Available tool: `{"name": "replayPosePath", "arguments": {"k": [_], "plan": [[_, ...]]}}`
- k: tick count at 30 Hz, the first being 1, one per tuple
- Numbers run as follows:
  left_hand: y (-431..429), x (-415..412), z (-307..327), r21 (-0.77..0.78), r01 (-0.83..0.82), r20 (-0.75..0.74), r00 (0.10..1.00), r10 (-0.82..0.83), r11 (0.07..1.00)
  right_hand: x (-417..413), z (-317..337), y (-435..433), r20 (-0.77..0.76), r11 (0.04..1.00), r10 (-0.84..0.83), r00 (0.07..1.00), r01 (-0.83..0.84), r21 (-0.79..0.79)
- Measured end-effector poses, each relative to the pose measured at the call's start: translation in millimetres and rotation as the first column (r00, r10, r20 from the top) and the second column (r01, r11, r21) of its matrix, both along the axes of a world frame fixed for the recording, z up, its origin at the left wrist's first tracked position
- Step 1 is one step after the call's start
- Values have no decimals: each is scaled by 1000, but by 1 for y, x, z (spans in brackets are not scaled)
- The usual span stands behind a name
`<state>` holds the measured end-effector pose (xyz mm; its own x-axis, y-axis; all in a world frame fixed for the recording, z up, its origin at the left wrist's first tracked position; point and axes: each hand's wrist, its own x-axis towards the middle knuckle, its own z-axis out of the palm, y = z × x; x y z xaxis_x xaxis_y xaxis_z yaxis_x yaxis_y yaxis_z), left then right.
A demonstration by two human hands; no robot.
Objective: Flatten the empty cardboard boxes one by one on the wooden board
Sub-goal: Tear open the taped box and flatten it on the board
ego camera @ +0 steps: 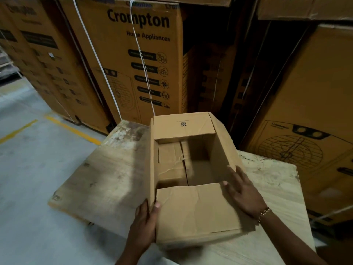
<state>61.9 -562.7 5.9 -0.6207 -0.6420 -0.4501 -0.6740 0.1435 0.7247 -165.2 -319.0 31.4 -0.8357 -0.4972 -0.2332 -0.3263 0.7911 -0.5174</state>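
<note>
Thumb and fingers of the left hand (145, 223) pinch the near left corner of the cardboard box (223, 150), thumb on the near flap (196, 209) and fingers round the outside. The right hand (242, 190) lies flat and spread, holding nothing, pressed against the top of the right wall. The box stands upright and open on the wooden board (271, 180), close to its near edge, with the far flap (183, 127) folded inward. The bottom flaps (172, 163) seem to be closed across the base, creased but not released. That base is the likely trouble: if the walls are pushed sideways while it holds, the box will probably buckle or tear at a corner rather than fold along its creases. The left grip takes only one corner, so a hard shove from the right palm could twist the box out of the pinch or slide it off the board toward the floor (38, 169). Stacked cartons (133, 64) stand just behind, leaving little room to swing it away.
</note>
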Motion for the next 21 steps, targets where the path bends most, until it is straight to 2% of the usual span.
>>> {"name": "replayPosePath", "arguments": {"k": [3, 5, 8, 11, 13, 16, 18, 19, 21], "plan": [[-10, 3, -1, 60, -28, -16, 999, 29, 998, -7, 11, -8, -36, 995, 40, 999, -36, 97], [-23, 6, -13, 161, -74, -41, 996, 81, 984, -8, 24, -7, 29, 999, -12, 1000, 11, 52], [-36, 2, -22, 322, -207, -70, 968, 242, 924, -10, 56, -4, 241, 956, -163, 957, 213, -200], [-26, 0, 8, 402, -191, -156, 949, 273, 895, -10, 83, 10, 456, 942, -126, 881, 251, -224], [-26, 7, 11, 445, -99, -215, 953, 213, 890, -5, 89, 28, 547, 943, -58, 835, 225, -244], [-30, 25, 8, 396, 130, -209, 977, -49, 909, 6, 84, 58, 615, 905, 62, 786, 216, -367], [-38, 30, -8, 222, 289, -128, 955, -266, 931, 15, 81, 73, 604, 902, 159, 781, 134, -411], [-35, 31, 1, 101, 358, -32, 934, -357, 928, 19, 79, 78, 585, 917, 184, 790, 76, -391], [-24, 32, 26, -70, 452, 166, 885, -436, 889, 27, 73, 84, 543, 957, 178, 821, -16, -290]]}}
